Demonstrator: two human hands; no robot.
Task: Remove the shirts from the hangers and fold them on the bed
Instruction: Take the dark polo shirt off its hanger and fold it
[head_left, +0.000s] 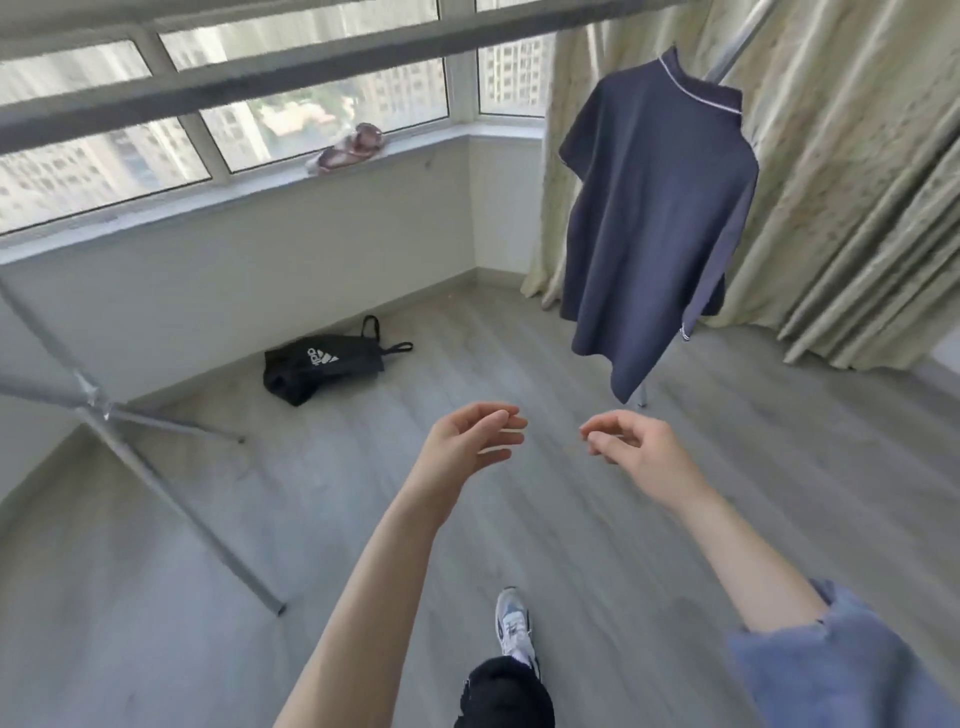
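A dark navy polo shirt (654, 208) with a white-trimmed collar hangs from the metal drying rack's rail (311, 67) at the upper right; its hanger is hidden inside the shirt. My left hand (467, 441) and my right hand (634, 447) are held out in front of me over the floor, below and left of the shirt. Both have loosely curled fingers and hold nothing. Neither touches the shirt. No bed is in view.
The rack's crossed metal legs (171, 493) stand at the left. A black sports bag (322, 364) lies on the grey wood floor by the wall. Beige curtains (857, 182) hang behind the shirt. A pinkish bundle (353, 148) rests on the windowsill. My shoe (514, 629) is below.
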